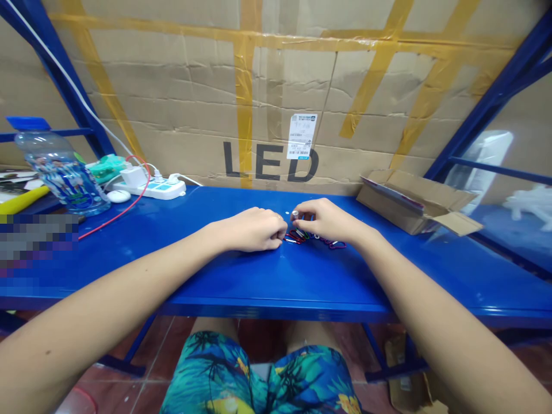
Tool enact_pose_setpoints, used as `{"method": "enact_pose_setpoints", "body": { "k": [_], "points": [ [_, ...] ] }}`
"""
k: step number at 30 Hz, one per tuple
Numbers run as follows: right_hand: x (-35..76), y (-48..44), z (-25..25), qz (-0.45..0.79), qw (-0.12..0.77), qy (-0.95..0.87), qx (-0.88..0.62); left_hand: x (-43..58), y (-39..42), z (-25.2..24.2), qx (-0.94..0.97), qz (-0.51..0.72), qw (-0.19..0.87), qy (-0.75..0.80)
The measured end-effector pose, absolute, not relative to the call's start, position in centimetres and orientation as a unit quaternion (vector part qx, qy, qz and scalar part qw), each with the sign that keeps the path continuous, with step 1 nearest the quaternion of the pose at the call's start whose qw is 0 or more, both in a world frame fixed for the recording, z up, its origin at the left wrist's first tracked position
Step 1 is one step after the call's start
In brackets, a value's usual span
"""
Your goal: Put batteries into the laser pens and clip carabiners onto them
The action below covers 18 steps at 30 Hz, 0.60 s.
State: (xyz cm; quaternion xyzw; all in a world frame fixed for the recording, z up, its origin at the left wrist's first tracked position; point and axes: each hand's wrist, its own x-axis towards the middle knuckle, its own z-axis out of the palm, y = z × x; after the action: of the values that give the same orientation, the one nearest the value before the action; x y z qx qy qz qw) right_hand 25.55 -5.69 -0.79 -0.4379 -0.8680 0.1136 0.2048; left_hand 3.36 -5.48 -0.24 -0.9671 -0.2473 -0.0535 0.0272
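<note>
Both my hands rest on the blue metal table (276, 276), close together near its middle. My left hand (254, 229) is curled shut, its fingertips at the left end of a small pile of coloured carabiner clips (302, 236). My right hand (325, 219) is curled over the same pile and pinches a small silver ring or clip (295, 214) between thumb and finger. Red, green and purple clips show between and beneath the hands; one purple clip (337, 245) lies by my right wrist. What the left fingers hold is too small to make out.
An open cardboard box (414, 201) sits at the right. At the left stand a plastic water bottle (64, 175), a white power strip (150, 187) with a red cable, and a white mouse (118, 196). A big taped "LED" carton (267, 86) stands behind the table.
</note>
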Motion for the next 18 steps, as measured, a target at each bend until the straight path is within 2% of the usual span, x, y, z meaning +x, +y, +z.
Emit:
{"method": "enact_pose_setpoints", "body": {
  "k": [7, 18],
  "points": [
    [25.4, -5.8, -0.9, 0.126, 0.222, -0.866, -0.429, 3.4, -4.5, -0.8, -0.931, -0.304, 0.076, -0.188],
    [24.9, -6.1, -1.1, 0.208, 0.266, -0.85, -0.404, 4.0, -4.1, -1.5, -0.915, -0.351, -0.004, -0.2]
  ]
}}
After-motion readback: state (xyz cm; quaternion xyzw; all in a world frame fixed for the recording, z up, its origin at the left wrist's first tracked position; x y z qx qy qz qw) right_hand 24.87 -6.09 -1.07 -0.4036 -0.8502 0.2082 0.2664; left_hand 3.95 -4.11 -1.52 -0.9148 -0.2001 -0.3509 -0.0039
